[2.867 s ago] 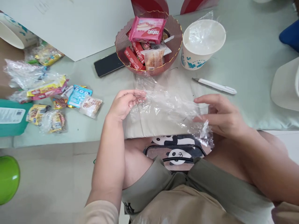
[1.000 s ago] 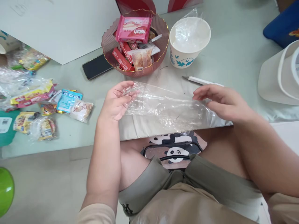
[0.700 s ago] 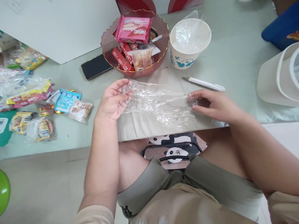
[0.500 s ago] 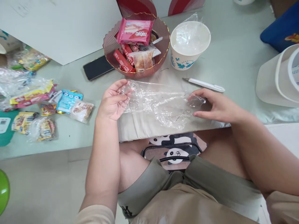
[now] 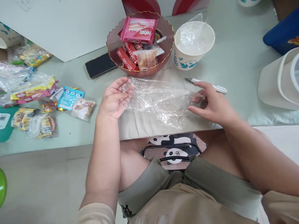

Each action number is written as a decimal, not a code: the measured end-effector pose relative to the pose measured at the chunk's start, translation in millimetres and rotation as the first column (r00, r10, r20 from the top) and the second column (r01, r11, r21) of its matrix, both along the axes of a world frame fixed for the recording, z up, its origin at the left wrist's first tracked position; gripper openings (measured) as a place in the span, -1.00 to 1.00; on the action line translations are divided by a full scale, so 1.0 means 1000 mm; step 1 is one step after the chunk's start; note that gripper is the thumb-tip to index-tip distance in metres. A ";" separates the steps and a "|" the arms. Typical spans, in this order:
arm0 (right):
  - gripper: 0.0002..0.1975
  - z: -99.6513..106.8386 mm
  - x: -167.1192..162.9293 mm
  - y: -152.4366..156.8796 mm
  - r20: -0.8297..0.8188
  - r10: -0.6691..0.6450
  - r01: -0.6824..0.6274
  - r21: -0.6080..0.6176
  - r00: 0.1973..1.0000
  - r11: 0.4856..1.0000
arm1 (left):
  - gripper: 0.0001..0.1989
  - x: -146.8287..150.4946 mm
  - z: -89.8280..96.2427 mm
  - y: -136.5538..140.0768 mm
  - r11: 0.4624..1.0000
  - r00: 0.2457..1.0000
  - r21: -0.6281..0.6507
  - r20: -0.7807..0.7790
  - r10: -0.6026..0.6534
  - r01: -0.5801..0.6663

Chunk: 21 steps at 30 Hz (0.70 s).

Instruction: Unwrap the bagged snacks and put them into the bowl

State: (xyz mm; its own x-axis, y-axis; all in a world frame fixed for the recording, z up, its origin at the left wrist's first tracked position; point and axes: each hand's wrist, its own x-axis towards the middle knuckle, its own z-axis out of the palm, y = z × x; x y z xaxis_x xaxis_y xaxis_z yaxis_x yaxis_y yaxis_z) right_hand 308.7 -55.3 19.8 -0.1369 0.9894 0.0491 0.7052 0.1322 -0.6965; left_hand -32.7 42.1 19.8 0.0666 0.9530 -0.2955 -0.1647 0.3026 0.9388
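A crinkled clear plastic bag (image 5: 158,98) stretches between my hands above the near edge of the table. My left hand (image 5: 113,101) pinches its left end between thumb and fingers. At the other end, my right hand (image 5: 213,105) has its thumb and fingers spread apart around the bag's edge; some fingertips sit behind or inside the film, and I cannot tell which. Just beyond the right fingers lies a white utility knife (image 5: 219,89), partly covered by that hand. A pink scalloped bowl (image 5: 112,43) of wrapped snacks stands past the left hand.
Beyond the knife stands a paper cup (image 5: 187,60) with crumpled clear plastic inside. A black phone (image 5: 100,65) lies by the bowl. Several snack packets (image 5: 71,98) spread over the left side. A white bucket (image 5: 268,82) is at the right, near a blue object (image 5: 280,39).
My right hand has shifted slightly left along the bag, its fingers now overlapping the knife in view. My left hand keeps its pinch. The whole view has shifted a little.
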 end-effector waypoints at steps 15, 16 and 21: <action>-0.09 0.008 -0.023 -0.032 -0.565 -0.284 0.113 -0.319 0.775 0.941 | -0.40 0.000 -0.004 0.000 0.995 0.989 0.021 -0.114 -0.090 0.093; -0.07 0.009 -0.024 -0.034 -0.565 -0.281 0.125 -0.299 0.776 0.946 | -0.42 0.001 -0.003 0.000 0.996 0.990 0.011 -0.105 -0.092 0.094; -0.06 0.012 -0.030 -0.040 -0.503 -0.187 0.079 -0.228 0.844 0.971 | -0.64 0.002 0.000 0.000 0.996 0.990 -0.052 -0.119 -0.072 0.067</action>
State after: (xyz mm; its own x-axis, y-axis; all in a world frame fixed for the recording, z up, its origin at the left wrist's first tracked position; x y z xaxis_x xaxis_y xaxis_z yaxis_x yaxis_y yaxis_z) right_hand 278.6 -94.9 32.1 -0.0113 0.9933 -0.1152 0.2357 -0.1094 -0.9656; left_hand -30.3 41.7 19.6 0.0934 0.9320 -0.3503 -0.0284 0.3542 0.9347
